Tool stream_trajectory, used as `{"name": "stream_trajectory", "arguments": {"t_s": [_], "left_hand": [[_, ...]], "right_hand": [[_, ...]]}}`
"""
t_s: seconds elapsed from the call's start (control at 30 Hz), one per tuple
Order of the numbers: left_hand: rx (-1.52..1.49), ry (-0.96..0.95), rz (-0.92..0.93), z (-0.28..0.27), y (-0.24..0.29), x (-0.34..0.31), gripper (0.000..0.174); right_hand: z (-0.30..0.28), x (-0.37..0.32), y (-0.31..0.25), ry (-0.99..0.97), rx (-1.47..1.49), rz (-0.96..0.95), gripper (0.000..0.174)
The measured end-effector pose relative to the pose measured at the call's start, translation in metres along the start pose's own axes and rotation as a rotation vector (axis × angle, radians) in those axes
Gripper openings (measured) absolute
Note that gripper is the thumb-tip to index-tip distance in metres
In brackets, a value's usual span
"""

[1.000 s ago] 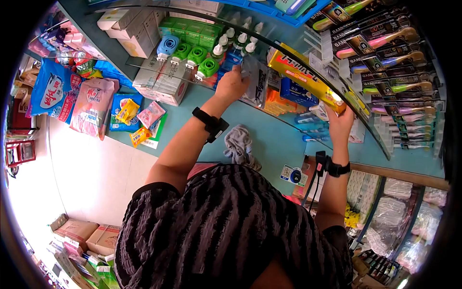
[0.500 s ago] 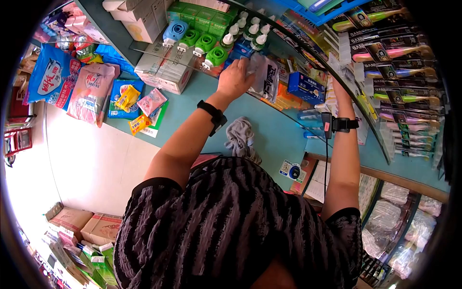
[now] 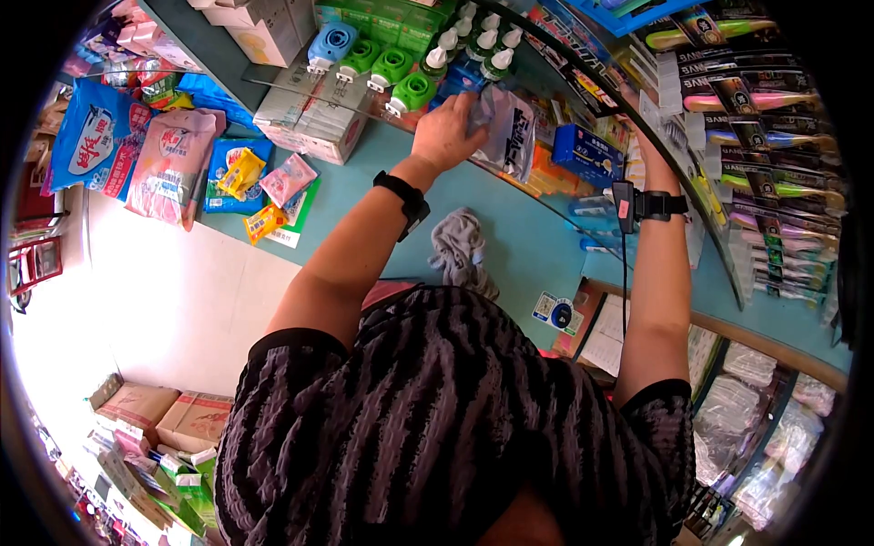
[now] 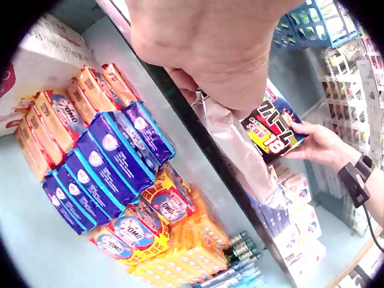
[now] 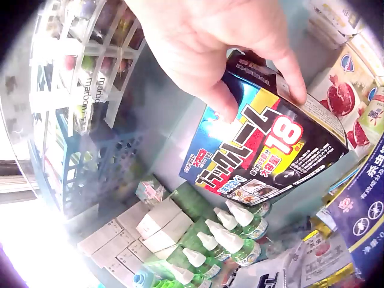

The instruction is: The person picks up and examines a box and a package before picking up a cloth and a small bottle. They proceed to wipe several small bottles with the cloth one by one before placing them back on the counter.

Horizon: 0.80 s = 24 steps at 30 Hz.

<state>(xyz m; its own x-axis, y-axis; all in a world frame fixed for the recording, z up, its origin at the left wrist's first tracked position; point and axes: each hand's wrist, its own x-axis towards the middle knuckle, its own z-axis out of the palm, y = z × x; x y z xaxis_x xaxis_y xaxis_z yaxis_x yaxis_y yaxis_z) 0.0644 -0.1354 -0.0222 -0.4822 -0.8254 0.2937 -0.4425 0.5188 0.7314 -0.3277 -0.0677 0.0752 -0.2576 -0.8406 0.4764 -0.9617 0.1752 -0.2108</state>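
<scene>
My left hand (image 3: 446,132) reaches over the front of the glass shelf in the head view. Its fingers and thumb hold a greyish plastic packet (image 3: 510,136) with dark lettering, which hangs below the hand in the left wrist view. My right hand (image 5: 210,48) grips a black printed box (image 5: 264,144) marked 18, thumb on the front and fingers over the top. The box is tilted above white-capped green bottles (image 5: 231,231). In the head view a dark curved glass edge partly hides the right hand and the box.
Toothbrush packs (image 3: 756,136) hang at the right. A blue box (image 3: 587,155) stands between the hands. Green and blue plug-in devices (image 3: 391,68) line the shelf at left. Wrapped soap packs (image 4: 99,153) lie under the glass. A grey cloth (image 3: 460,246) rests on the counter.
The right hand has moved forward with its box, which showed a yellow side one second ago and now lies partly behind the glass edge. The left hand stays by the packet.
</scene>
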Motion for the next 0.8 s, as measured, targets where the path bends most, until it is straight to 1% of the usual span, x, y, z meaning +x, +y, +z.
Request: {"name": "stream_trajectory", "arguments": {"t_s": [0.13,0.23,0.63,0.8], "left_hand": [[-0.002,-0.009,-0.016,0.0,0.0,0.0,0.05],[0.005,-0.023,-0.014,-0.002,0.002,0.0,0.052],[0.018,0.013,0.017,0.005,-0.003,0.001,0.047],[0.014,0.005,0.001,0.007,-0.005,0.0,0.047]], "right_hand": [[-0.009,-0.003,-0.003,0.005,-0.047,-0.007,0.053],[-0.013,-0.003,-0.004,0.013,-0.066,-0.012,0.053],[-0.02,-0.005,-0.001,0.022,-0.114,-0.036,0.052],[-0.021,-0.006,0.001,0.014,-0.129,-0.047,0.052]]}}
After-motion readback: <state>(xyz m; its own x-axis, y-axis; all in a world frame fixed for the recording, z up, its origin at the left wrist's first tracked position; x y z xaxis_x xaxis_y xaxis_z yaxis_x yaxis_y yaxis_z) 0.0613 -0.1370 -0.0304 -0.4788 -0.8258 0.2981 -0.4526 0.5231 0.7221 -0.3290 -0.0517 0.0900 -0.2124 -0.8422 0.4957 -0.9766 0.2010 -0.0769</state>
